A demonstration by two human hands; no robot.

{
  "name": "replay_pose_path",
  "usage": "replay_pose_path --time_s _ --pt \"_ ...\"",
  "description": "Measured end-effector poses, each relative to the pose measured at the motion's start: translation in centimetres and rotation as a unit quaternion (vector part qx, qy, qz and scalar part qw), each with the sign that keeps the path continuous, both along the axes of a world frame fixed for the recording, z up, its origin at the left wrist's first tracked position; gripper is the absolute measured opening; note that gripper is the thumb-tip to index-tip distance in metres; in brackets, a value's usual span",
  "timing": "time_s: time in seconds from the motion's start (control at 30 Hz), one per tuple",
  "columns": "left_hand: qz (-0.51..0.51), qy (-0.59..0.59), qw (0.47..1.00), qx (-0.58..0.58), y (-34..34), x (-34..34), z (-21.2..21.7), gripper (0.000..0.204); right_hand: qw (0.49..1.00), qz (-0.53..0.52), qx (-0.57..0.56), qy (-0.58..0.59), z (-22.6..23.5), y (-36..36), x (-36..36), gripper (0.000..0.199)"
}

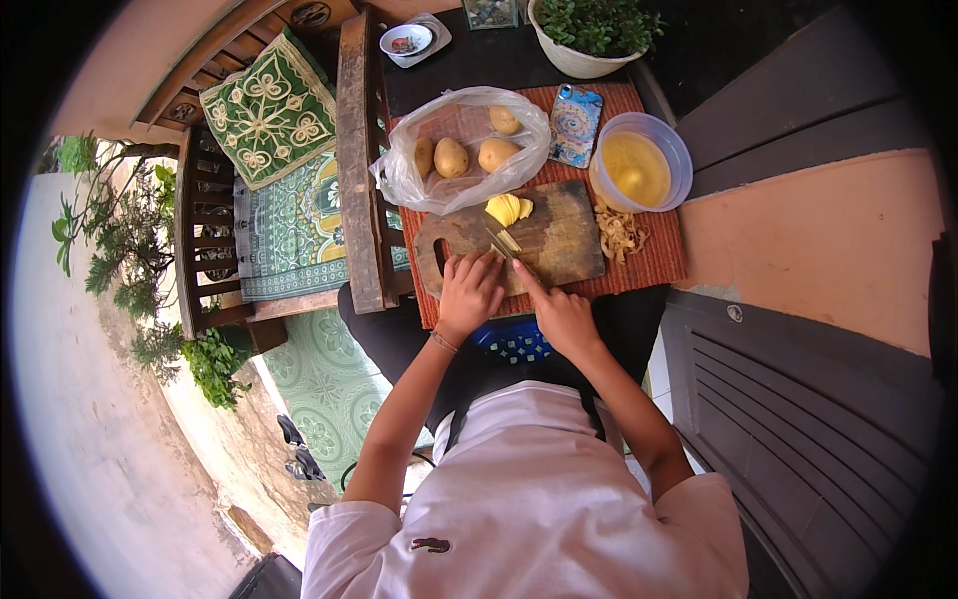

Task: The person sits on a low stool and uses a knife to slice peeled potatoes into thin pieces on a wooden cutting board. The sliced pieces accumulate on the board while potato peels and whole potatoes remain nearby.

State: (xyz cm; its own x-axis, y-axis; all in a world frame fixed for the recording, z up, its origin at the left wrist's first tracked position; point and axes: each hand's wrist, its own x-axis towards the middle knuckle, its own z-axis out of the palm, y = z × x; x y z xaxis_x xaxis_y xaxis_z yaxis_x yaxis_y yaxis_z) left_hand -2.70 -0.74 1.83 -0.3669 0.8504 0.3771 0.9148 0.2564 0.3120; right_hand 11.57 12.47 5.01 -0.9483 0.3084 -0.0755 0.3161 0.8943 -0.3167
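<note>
A worn wooden cutting board [571, 232] lies in front of me. On it sits a yellow peeled potato portion [506, 209], apparently in slices, with a small cut potato piece [509, 241] nearer to me. My right hand [567, 321] is closed on a knife [500, 243], its index finger stretched along the top; the blade points away and left, beside the cut piece. My left hand [472, 295] rests on the board left of the blade. Its bent fingertips press on a potato piece that they mostly cover.
A clear plastic bag [397, 180] with several unpeeled potatoes stands behind the board. To the right are a tub of liquid [682, 170] with a peeled potato inside, and a heap of peelings [621, 236]. A patterned phone [576, 125] lies on the orange-red mat [654, 262].
</note>
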Motion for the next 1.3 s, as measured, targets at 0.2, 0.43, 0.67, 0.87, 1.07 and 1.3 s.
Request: replay_pose_path --time_s 0.2,0.43,0.67,0.87,1.07,1.3 --pt "-0.002 -0.001 1.000 -0.009 0.0 0.0 0.1 0.044 0.997 -0.009 -0.078 0.008 0.5 0.1 0.4 0.067" --pt "-0.002 0.000 1.000 -0.009 0.0 0.0 0.2 0.044 0.993 -0.009 -0.120 -0.017 1.4 0.2 1.1 0.063" --pt "-0.004 0.002 1.000 -0.004 0.1 0.0 0.3 0.044 0.993 -0.012 -0.117 -0.019 2.0 0.3 0.8 0.061" --pt "-0.005 -0.002 1.000 -0.007 0.0 -0.1 0.2 0.044 0.993 0.009 -0.114 -0.026 2.1 0.5 0.6 0.063" --pt "-0.007 0.000 1.000 -0.012 0.0 -0.2 0.2 0.045 0.995 0.027 -0.086 -0.041 2.4 0.6 0.4 0.071" --pt "-0.012 0.008 1.000 -0.015 0.0 -0.1 0.3 0.046 0.996 0.039 -0.073 -0.028 2.5 0.3 0.2 0.077"
